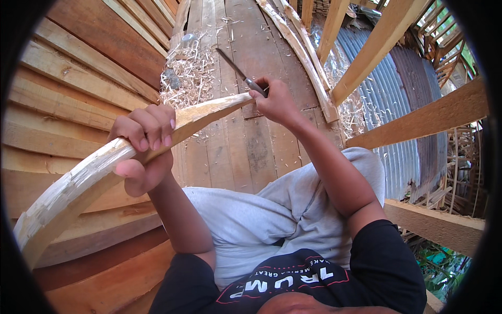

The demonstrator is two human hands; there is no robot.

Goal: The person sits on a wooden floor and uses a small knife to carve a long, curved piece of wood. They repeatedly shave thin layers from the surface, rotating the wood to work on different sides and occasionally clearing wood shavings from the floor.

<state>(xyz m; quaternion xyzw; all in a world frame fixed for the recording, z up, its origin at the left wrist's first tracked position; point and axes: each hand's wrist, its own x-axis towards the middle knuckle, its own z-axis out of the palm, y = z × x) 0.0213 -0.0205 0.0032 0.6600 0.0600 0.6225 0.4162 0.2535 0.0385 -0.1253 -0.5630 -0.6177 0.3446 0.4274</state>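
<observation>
A long peeled wooden pole (73, 193) crosses in front of me from the lower left up to the middle, its pale surface rough with cut marks. My left hand (145, 146) wraps round it, fingers over the top and thumb underneath. At the pole's far right end, my right hand (274, 102) grips a knife (252, 83) by its handle. The long, dark, narrow blade points up and to the left, away from me. Fingers of the right hand are close to the pole's tip; whether they touch it I cannot tell.
Wood shavings (193, 86) lie heaped on the plank floor (251, 152) beyond my left hand. Peeled poles (298, 47) lie at the far right. Stacked boards (68, 99) line the left side. Upright and slanted timbers (418, 120) stand at the right before corrugated metal sheets (379, 78).
</observation>
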